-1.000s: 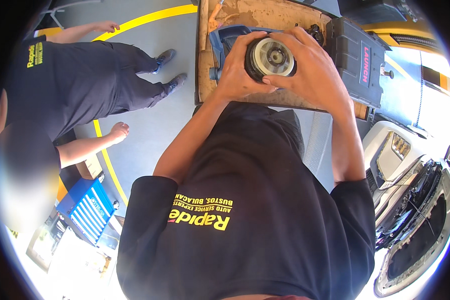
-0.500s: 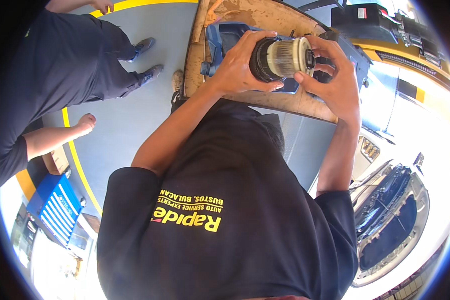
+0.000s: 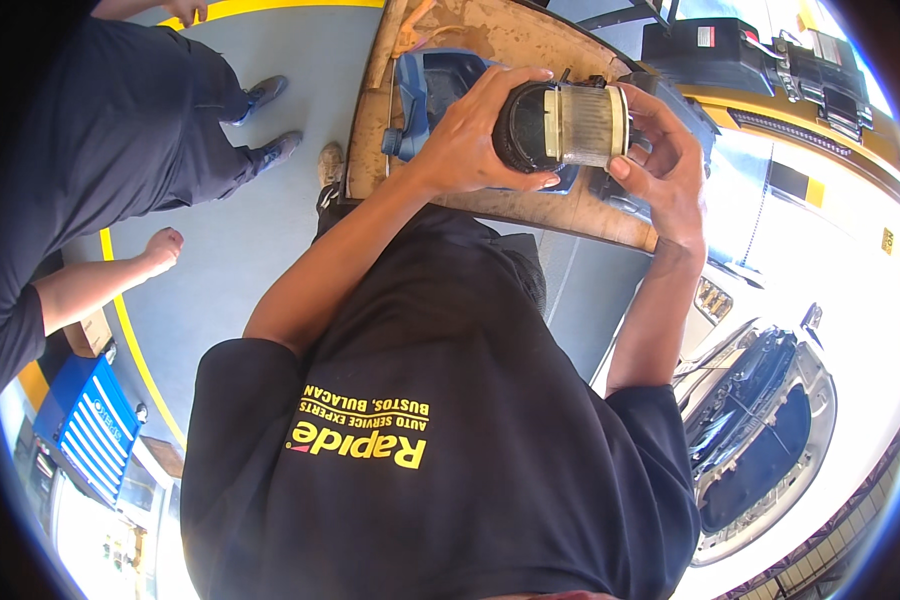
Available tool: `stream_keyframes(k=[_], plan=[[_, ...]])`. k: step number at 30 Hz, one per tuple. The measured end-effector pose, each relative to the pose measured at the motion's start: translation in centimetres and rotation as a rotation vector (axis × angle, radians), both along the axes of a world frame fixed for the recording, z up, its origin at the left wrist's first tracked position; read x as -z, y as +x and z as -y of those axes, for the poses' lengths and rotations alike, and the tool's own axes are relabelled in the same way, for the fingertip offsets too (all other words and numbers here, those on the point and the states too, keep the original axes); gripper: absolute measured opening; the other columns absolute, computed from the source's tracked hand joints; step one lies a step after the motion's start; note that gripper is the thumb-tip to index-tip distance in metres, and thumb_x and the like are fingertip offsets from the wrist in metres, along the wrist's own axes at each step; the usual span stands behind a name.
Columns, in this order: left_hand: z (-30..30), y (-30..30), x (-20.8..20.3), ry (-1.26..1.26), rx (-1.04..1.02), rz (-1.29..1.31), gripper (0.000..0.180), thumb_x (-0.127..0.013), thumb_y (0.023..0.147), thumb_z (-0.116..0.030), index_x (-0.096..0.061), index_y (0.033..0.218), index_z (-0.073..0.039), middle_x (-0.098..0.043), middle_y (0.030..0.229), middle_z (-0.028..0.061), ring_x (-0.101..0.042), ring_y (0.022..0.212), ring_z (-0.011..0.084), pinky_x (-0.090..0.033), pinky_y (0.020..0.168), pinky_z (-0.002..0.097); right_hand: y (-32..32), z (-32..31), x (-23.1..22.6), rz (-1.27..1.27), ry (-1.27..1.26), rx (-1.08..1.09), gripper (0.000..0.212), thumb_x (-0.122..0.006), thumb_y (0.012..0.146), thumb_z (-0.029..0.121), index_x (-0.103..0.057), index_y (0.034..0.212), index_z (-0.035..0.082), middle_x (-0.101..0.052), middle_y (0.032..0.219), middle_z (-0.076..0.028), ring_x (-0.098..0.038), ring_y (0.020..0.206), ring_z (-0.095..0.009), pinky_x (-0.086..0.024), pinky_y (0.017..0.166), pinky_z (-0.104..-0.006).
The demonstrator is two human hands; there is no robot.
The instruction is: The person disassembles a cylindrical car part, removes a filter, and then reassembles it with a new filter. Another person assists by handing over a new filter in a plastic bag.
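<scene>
Over the workbench I hold a filter assembly sideways. Its left part is a round black cap (image 3: 522,128) with a ribbed rim. From the cap a cream pleated filter element (image 3: 590,122) with pale end rings sticks out to the right. My left hand (image 3: 470,138) is closed round the cap, thumb below and fingers above. The fingers of my right hand (image 3: 668,160) grip the far end of the element, with the thumb on its near edge. Part of that end is hidden by the fingers. Behind and below the assembly lies a blue plastic container (image 3: 410,95) on the bench.
The wooden bench top (image 3: 615,225) has a worn surface, with an orange tool (image 3: 415,28) at its far left. At the left stands another person (image 3: 120,130) in dark clothes. A blue tool cabinet (image 3: 95,425) is at lower left, and a car with its hood raised (image 3: 770,440) is at right.
The filter assembly has turned, so the element's side now faces me more and its end face less. Both hands keep their hold. The whole view has shifted slightly.
</scene>
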State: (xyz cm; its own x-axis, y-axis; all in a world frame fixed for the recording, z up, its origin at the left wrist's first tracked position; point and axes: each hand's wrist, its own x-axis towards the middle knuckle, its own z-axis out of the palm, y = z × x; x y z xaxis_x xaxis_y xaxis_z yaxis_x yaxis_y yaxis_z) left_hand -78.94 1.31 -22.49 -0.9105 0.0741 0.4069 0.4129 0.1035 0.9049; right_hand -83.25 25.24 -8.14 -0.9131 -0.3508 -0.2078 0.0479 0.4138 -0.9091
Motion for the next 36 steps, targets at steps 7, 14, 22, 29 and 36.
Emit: stream_keyframes(k=[7,14,22,29,36], plan=[[0.2,0.4,-0.1,0.029,0.016,0.025,0.110,-0.107,0.064,-0.032,-0.055,0.158,-0.011,-0.066,0.140,0.0135,-0.067,0.129,0.0358,-0.053,0.113,0.0476,0.8,0.2,0.2,-0.020,-0.125,-0.039,0.096,-0.099,0.071,0.017,-0.061,0.157,0.000,-0.067,0.148,-0.012,-0.060,0.143,-0.027,-0.051,0.116,-0.0493],[0.0,0.6,0.1,0.022,-0.002,-0.026,0.111,-0.108,0.063,-0.030,-0.055,0.158,-0.009,-0.066,0.141,0.0141,-0.068,0.129,0.0343,-0.053,0.113,0.0464,1.6,0.1,0.4,-0.090,-0.165,-0.054,0.095,-0.092,0.067,-0.007,-0.060,0.156,0.004,-0.059,0.157,-0.008,-0.053,0.149,-0.024,-0.049,0.120,-0.0534],[-0.2,0.8,0.7,0.072,0.040,-0.015,0.113,-0.110,0.062,-0.028,-0.054,0.158,-0.007,-0.065,0.144,0.0127,-0.067,0.134,0.0301,-0.053,0.117,0.0429,1.9,-0.6,0.7,-0.119,-0.327,-0.009,0.094,-0.093,0.071,-0.004,-0.055,0.157,-0.003,-0.058,0.157,-0.015,-0.054,0.149,-0.028,-0.054,0.117,-0.0497],[-0.1,1.0,0.7,0.077,0.078,-0.021,0.117,-0.111,0.062,-0.026,-0.050,0.161,-0.006,-0.063,0.148,0.0138,-0.066,0.138,0.0283,-0.052,0.119,0.0420,2.2,-1.0,1.3,-0.092,-0.441,0.102,0.106,-0.100,0.069,0.020,-0.051,0.159,-0.009,-0.062,0.149,-0.019,-0.059,0.145,-0.032,-0.051,0.120,-0.0449],[0.0,0.9,0.8,0.127,0.134,-0.039,0.123,-0.111,0.063,-0.024,-0.044,0.164,-0.005,-0.062,0.151,0.0153,-0.065,0.140,0.0284,-0.050,0.122,0.0426,2.5,-1.3,1.8,-0.072,-0.484,0.193,0.122,-0.101,0.068,0.040,-0.045,0.162,-0.013,-0.062,0.152,-0.023,-0.063,0.144,-0.034,-0.047,0.126,-0.0443]])
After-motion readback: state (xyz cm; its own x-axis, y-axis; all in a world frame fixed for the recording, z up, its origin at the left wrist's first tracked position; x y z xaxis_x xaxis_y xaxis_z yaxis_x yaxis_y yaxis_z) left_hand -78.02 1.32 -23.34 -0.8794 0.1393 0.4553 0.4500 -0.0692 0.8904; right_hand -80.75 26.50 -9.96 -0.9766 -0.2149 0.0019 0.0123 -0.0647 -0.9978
